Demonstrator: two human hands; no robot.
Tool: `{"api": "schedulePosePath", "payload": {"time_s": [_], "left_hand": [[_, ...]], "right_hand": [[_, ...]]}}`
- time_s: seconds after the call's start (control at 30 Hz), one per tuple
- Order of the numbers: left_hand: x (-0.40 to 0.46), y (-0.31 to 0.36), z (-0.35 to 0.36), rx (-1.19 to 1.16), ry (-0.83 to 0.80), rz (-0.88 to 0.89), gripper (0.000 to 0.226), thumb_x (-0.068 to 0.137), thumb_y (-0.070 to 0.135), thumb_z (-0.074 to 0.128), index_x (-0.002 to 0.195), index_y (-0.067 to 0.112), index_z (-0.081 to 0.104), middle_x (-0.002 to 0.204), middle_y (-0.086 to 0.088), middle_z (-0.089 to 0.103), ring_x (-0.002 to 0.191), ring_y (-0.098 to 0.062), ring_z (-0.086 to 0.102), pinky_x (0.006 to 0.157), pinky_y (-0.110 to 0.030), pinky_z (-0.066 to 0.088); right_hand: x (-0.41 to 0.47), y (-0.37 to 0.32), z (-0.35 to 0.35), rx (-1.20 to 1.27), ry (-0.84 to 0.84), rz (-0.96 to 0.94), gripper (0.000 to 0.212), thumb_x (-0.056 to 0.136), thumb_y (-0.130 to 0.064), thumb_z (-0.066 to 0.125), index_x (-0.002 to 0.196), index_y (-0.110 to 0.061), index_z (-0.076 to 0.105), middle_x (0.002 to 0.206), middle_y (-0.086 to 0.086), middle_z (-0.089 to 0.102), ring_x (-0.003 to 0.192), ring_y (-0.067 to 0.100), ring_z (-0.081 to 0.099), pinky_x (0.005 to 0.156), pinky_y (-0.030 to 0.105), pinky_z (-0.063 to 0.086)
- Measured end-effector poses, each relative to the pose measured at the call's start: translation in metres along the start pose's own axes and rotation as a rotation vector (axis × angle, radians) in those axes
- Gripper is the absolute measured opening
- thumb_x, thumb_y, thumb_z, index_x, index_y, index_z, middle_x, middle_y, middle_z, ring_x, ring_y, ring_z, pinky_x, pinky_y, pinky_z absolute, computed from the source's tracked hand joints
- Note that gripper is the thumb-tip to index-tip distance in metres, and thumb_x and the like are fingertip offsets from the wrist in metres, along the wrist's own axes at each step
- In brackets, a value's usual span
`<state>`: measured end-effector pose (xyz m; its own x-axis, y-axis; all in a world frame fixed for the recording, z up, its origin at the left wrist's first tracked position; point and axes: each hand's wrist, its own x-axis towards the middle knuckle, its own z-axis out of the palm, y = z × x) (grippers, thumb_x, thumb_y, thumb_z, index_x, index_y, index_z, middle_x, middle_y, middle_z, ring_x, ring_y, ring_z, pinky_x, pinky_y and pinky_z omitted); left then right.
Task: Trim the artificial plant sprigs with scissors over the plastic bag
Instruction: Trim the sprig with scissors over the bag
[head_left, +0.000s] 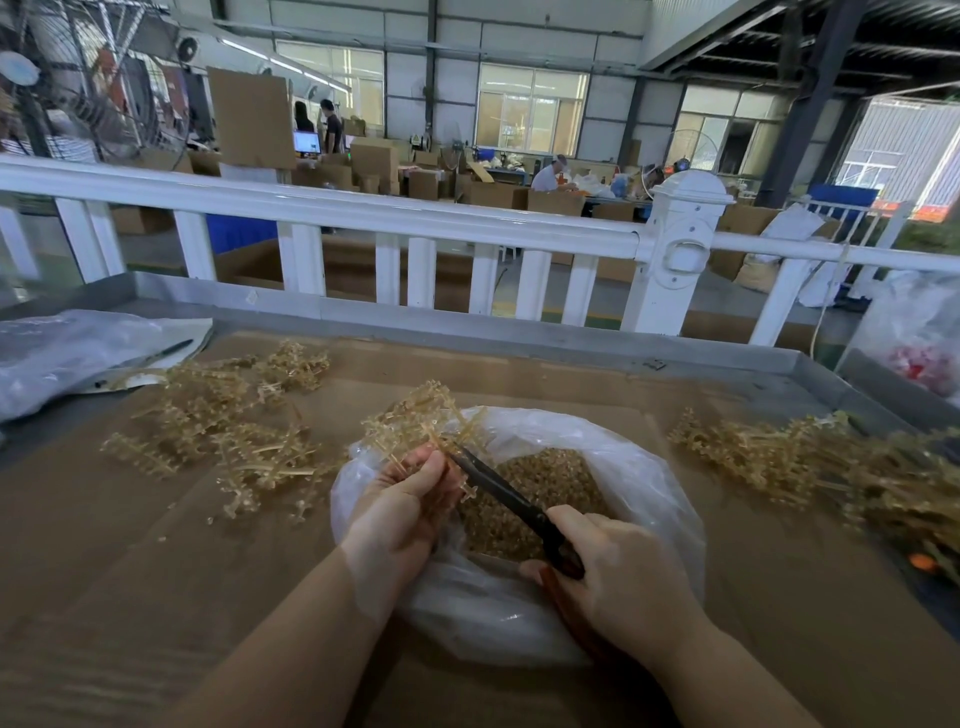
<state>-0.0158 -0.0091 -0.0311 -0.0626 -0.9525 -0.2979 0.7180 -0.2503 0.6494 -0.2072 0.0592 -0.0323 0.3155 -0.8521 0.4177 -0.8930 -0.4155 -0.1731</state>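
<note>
Brown cardboard sheet (519, 374) spread over a grey metal tray table (810, 370), white railing (363, 213) just behind. Open clear plastic bag (639, 467) at the middle of the cardboard, nearest the viewer, part filled with small tan trimmed bits (545, 478). Big heap of tan artificial sprigs (810, 467) right of the bag, reaching the cardboard's right edge. Looser scatter of sprigs (234, 426) left of the bag. Crumpled clear plastic sheet (62, 353) far left of the bag at the tray's corner, with a dark pen (166, 351) lying on it. Another bag with red contents (914, 358) beyond the tray's right wall.

Over the bag's left rim: left hand (400, 509), fingers curled round the stems of one sprig (415, 415), its branched head fanning up above the bag's far edge. Over the bag's near right side: right hand (618, 577), fingers wrapped through the reddish handles of dark-bladed scissors (498, 488). Blades angled up and left across the bag mouth, tips meeting the held sprig just above the left fingers; blade gap too narrow to judge.
</note>
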Motion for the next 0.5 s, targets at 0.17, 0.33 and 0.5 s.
{"api": "schedulePosePath", "payload": {"time_s": [0.17, 0.33, 0.5], "left_hand": [[0.0, -0.0011, 0.0015, 0.038, 0.017, 0.005, 0.02, 0.088, 0.0, 0.057, 0.074, 0.014, 0.057, 0.054, 0.0, 0.065, 0.045, -0.008, 0.062, 0.046, -0.018, 0.052], [-0.0008, -0.0003, 0.0, 0.033, -0.005, 0.005, 0.019, 0.088, 0.0, 0.058, 0.074, 0.014, 0.058, 0.057, -0.001, 0.067, 0.048, -0.008, 0.064, 0.045, -0.017, 0.051], [-0.0019, 0.0003, -0.0015, 0.031, -0.02, -0.004, 0.019, 0.086, -0.001, 0.059, 0.073, 0.013, 0.058, 0.063, -0.003, 0.07, 0.054, -0.009, 0.067, 0.047, -0.02, 0.053]], "right_hand": [[-0.0003, -0.0008, 0.001, -0.006, -0.01, -0.016, 0.052, 0.083, -0.066, 0.039, 0.109, -0.025, 0.058, 0.084, -0.005, 0.065, 0.075, 0.014, 0.061, 0.064, 0.025, 0.044], [-0.0002, -0.0049, 0.0012, -0.086, 0.039, -0.014, 0.046, 0.08, -0.062, 0.041, 0.09, -0.023, 0.063, 0.062, -0.007, 0.061, 0.054, 0.011, 0.058, 0.048, 0.017, 0.033], [-0.0007, -0.0058, 0.0004, -0.075, 0.033, 0.009, 0.046, 0.08, -0.064, 0.039, 0.09, -0.025, 0.06, 0.061, -0.007, 0.059, 0.053, 0.009, 0.056, 0.049, 0.016, 0.027]]}}
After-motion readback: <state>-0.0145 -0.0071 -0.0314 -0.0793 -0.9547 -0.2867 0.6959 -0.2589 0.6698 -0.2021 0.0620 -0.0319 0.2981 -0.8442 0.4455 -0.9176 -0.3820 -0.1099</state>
